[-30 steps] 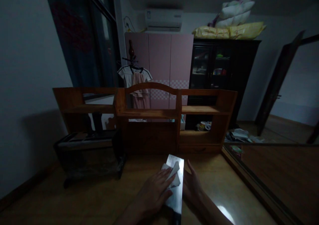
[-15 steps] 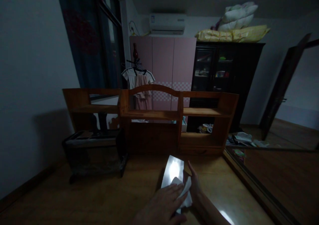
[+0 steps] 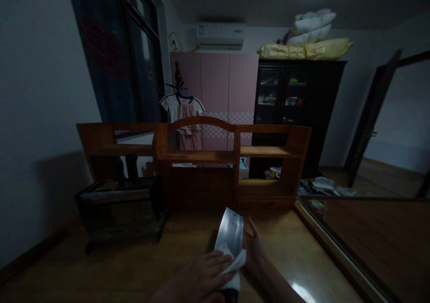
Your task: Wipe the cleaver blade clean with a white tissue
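Dim room, big stuff first: wood surface (image 3: 302, 240) runs under everything near, with a long rail edging it on the right. Pink wardrobe (image 3: 215, 83) far centre, black cabinet (image 3: 325, 92) to its right with a yellow bundle (image 3: 302, 50) on top. Wooden shelf unit (image 3: 198, 156) spans the far side of the surface and covers the lower part of wardrobe and cabinet. White air conditioner (image 3: 220, 35) high on the far wall, just above the wardrobe. Black-framed box (image 3: 117, 213) sits left, in front of the unit's left bay, blocking its lower part; well apart from the hands. Hanging clothes (image 3: 188, 124) show far left of centre, partly through the unit's arched opening. Left hand (image 3: 210, 269) comes in from near left, palm down, fingers angled right, holding the cloth pressed onto the blade. Right hand (image 3: 255, 251) comes in from near right, at the blade's right edge, thumb raised and free; its other fingers are mostly hidden by the blade, so can't tell how firmly it grips. Cleaver (image 3: 230, 229) is near centre between both hands, blade pointing far, dark handle near; can't tell if it touches the surface. White cloth (image 3: 238, 262) lies crumpled under the left fingers, covering the near end of the blade.
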Motion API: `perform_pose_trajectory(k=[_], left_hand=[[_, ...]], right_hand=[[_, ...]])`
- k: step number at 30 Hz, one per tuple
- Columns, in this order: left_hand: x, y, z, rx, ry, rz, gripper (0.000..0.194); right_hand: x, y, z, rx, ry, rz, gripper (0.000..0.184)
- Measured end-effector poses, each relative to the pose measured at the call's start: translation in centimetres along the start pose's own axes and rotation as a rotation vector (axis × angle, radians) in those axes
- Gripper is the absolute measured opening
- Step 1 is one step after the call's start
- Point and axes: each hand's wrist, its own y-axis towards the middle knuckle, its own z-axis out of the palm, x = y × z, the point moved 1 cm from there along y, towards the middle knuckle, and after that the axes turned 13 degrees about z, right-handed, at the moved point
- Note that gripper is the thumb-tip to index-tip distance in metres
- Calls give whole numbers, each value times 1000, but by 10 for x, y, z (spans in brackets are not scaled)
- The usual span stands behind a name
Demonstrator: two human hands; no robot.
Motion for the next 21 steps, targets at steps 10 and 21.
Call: perform_pose_trajectory(k=[10, 21], left_hand=[[28, -19, 4, 7, 35, -117, 56], [17, 15, 24, -44, -27, -79, 61]], right_hand=[[-1, 2, 1, -36, 84, -35, 34], [-2, 0, -4, -147, 26, -50, 41]])
